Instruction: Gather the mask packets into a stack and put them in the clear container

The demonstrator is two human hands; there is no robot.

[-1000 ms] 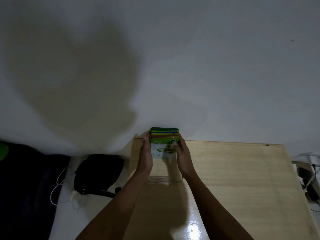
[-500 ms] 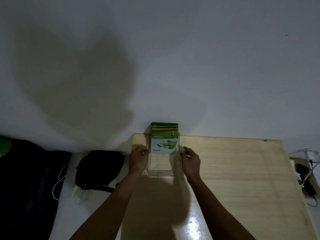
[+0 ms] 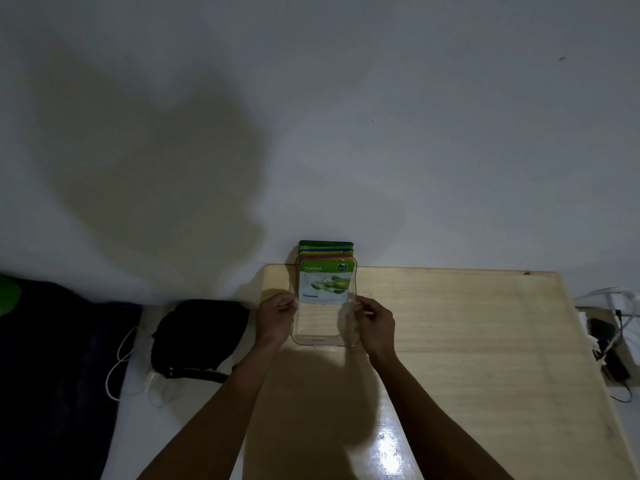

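Note:
The clear container (image 3: 322, 337) stands on the wooden table (image 3: 450, 341) near its far left corner, against the wall. A stack of mask packets (image 3: 325, 282) stands upright inside it, a green aloe packet in front and several coloured edges behind. My left hand (image 3: 277, 317) is at the container's left wall and my right hand (image 3: 375, 320) at its right wall. Both hands have curled fingers that pinch the wall edges. Neither hand touches the packets.
A black bag (image 3: 201, 334) with a white cable (image 3: 117, 368) lies on the floor left of the table. Cables and a dark device (image 3: 609, 344) sit beyond the table's right edge. A white wall rises right behind the container.
My hands let go of the packet stack, which now stands in the container. They dropped to the container's sides and the fingers curled onto its walls.

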